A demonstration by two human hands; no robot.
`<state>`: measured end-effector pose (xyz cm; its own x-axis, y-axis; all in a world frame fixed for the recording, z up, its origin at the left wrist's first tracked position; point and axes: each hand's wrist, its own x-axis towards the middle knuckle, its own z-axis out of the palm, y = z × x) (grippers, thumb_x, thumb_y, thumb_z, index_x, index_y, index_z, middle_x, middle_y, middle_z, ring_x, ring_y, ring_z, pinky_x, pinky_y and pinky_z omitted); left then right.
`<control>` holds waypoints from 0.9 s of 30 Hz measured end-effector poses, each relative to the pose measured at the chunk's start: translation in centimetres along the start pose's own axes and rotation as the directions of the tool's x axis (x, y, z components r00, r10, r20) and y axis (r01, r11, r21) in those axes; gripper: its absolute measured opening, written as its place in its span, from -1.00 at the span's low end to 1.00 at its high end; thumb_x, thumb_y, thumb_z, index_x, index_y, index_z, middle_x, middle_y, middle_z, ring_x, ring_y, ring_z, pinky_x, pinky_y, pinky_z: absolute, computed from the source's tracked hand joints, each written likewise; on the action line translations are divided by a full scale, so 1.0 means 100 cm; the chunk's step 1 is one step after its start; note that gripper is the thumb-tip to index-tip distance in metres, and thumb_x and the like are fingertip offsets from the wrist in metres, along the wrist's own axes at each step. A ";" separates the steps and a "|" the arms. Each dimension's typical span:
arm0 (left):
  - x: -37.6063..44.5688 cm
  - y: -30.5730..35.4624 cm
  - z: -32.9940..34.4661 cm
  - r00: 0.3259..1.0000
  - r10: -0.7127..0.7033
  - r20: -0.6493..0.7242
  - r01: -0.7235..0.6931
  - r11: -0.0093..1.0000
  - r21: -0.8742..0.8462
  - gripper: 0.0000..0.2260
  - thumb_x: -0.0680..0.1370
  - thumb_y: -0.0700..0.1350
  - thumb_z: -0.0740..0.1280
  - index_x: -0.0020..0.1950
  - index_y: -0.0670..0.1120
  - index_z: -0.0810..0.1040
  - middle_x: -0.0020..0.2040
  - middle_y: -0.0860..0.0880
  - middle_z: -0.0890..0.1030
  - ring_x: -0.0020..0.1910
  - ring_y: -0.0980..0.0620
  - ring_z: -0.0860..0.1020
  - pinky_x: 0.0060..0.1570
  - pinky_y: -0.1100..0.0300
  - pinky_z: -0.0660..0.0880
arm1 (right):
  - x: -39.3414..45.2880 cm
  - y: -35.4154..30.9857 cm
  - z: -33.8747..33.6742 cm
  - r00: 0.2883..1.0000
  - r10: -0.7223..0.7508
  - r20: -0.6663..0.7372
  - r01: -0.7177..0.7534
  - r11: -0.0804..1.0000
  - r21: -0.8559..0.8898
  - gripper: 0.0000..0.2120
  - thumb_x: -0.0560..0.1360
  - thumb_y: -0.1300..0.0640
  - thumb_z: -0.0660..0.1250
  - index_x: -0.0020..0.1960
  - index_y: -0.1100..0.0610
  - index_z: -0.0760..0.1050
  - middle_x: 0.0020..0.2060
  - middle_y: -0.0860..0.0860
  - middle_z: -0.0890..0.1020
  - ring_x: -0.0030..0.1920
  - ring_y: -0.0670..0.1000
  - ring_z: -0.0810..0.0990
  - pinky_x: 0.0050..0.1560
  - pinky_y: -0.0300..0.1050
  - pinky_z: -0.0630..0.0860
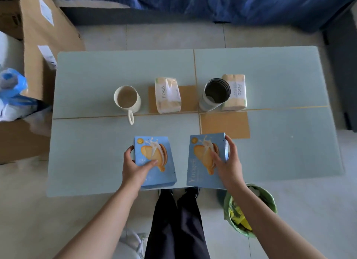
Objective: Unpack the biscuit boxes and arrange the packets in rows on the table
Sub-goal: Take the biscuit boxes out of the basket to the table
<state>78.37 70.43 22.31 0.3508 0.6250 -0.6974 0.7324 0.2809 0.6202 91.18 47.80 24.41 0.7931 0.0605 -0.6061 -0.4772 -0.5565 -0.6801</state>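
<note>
Two biscuit boxes sitting sealed at table near edge | left hand gripping left box, right hand gripping right box | step: unpacking starting, likely | next: opening one flap.

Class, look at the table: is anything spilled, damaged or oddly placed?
Nothing spilled or damaged. Both blue biscuit boxes are closed; left hand and right hand each grip one. The left box sits slightly askew.

Mug, 2 tissue packs, tumbler

Glossy card biscuit boxes; matt table.
</note>
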 end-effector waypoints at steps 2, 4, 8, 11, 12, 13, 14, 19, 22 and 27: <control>0.023 -0.005 0.013 1.000 0.005 -0.019 -0.005 1.000 0.016 -0.26 0.29 -0.10 0.61 0.36 0.11 0.32 0.13 0.04 0.53 0.01 0.04 0.55 -0.16 0.11 0.53 | 0.022 0.009 0.001 1.000 -0.007 -0.020 0.006 0.999 -0.038 -0.44 0.51 -0.06 0.37 0.37 -0.39 0.18 0.02 -0.14 0.55 -0.11 -0.15 0.57 -0.45 -0.35 0.45; 0.045 -0.006 0.024 0.999 0.020 -0.026 -0.020 1.000 0.002 -0.27 0.28 -0.12 0.62 0.33 0.12 0.32 0.11 0.05 0.54 -0.05 0.14 0.54 -0.12 0.08 0.54 | 0.045 0.015 -0.002 0.999 -0.016 -0.051 0.012 0.996 -0.086 -0.41 0.47 -0.07 0.42 0.36 -0.35 0.18 -0.02 -0.17 0.53 -0.12 -0.13 0.56 -0.40 -0.21 0.45; 0.077 -0.003 0.036 0.999 0.042 0.012 -0.042 0.999 -0.012 -0.28 0.28 -0.11 0.62 0.29 0.18 0.31 0.07 0.10 0.55 -0.06 0.23 0.54 -0.32 0.18 0.49 | 0.088 0.018 -0.013 0.998 -0.026 -0.051 0.017 0.988 -0.156 -0.29 0.39 -0.05 0.51 0.39 -0.19 0.19 -0.08 -0.22 0.51 -0.16 -0.20 0.53 -0.38 -0.23 0.40; 0.091 -0.004 0.038 0.995 0.078 0.054 -0.081 0.995 0.056 -0.25 0.30 -0.10 0.62 0.34 0.18 0.28 0.14 0.09 0.52 0.04 0.13 0.54 -0.31 0.17 0.53 | 0.110 0.021 -0.017 0.999 -0.010 -0.046 0.001 0.981 -0.196 -0.25 0.36 -0.01 0.55 0.40 -0.08 0.22 -0.04 -0.11 0.53 -0.18 -0.18 0.53 -0.36 -0.21 0.41; 0.095 -0.005 0.038 0.994 0.094 0.061 -0.099 0.991 0.091 -0.24 0.31 -0.10 0.61 0.38 0.15 0.26 0.18 0.07 0.50 0.09 0.08 0.52 -0.26 0.18 0.52 | 0.114 0.022 -0.018 0.999 0.001 -0.043 -0.010 0.977 -0.211 -0.27 0.35 0.00 0.56 0.38 -0.07 0.23 -0.05 -0.09 0.54 -0.18 -0.16 0.53 -0.37 -0.21 0.41; 0.098 -0.006 0.038 0.993 0.103 0.062 -0.111 0.986 0.129 -0.24 0.34 -0.11 0.59 0.40 0.12 0.25 0.19 0.03 0.50 0.10 0.04 0.52 -0.23 0.19 0.50 | 0.118 0.025 -0.018 0.999 0.009 -0.043 -0.019 0.971 -0.237 -0.31 0.34 0.01 0.56 0.34 -0.04 0.26 -0.07 -0.07 0.54 -0.20 -0.13 0.54 -0.39 -0.21 0.41; 0.101 -0.008 0.037 0.993 0.106 0.057 -0.114 0.980 0.161 -0.26 0.36 -0.11 0.57 0.42 0.10 0.24 0.18 -0.03 0.52 0.10 -0.02 0.53 -0.19 0.17 0.49 | 0.121 0.028 -0.019 0.999 0.008 -0.047 -0.020 0.962 -0.271 -0.37 0.34 0.03 0.57 0.27 -0.01 0.29 -0.10 -0.06 0.54 -0.22 -0.10 0.54 -0.40 -0.21 0.40; 0.108 -0.012 0.039 0.997 0.072 0.015 -0.073 0.967 0.244 -0.32 0.41 -0.07 0.53 0.44 -0.03 0.27 0.28 -0.13 0.49 0.23 -0.14 0.49 0.18 -0.13 0.48 | 0.133 0.033 -0.021 0.985 0.091 -0.144 -0.130 0.947 -0.293 -0.43 0.33 0.06 0.56 0.22 0.10 0.37 -0.12 -0.04 0.53 -0.22 -0.04 0.51 -0.39 -0.24 0.35; 0.105 -0.012 0.043 0.999 0.039 -0.007 -0.035 0.962 0.269 -0.27 0.39 -0.03 0.54 0.45 -0.07 0.26 0.34 -0.14 0.40 0.32 -0.16 0.41 0.28 -0.15 0.40 | 0.139 0.034 -0.024 0.982 0.135 -0.134 -0.172 0.934 -0.314 -0.49 0.32 0.04 0.57 0.14 0.12 0.40 -0.13 -0.02 0.54 -0.18 0.00 0.54 -0.32 -0.16 0.43; 0.105 -0.011 0.050 0.999 -0.009 -0.037 0.020 0.948 0.317 -0.16 0.35 0.01 0.57 0.50 -0.08 0.21 0.37 -0.15 0.31 0.38 -0.17 0.32 0.37 -0.12 0.30 | 0.147 0.031 -0.023 0.986 0.125 -0.109 -0.156 0.925 -0.347 -0.57 0.31 0.01 0.57 0.01 0.13 0.43 -0.10 0.06 0.58 -0.12 0.08 0.56 -0.19 -0.06 0.49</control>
<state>84.20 73.00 12.54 0.3226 0.6493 -0.6888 0.8863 0.0482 0.4606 102.20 45.04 14.35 0.7635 -0.1003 -0.6379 -0.4335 -0.8118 -0.3913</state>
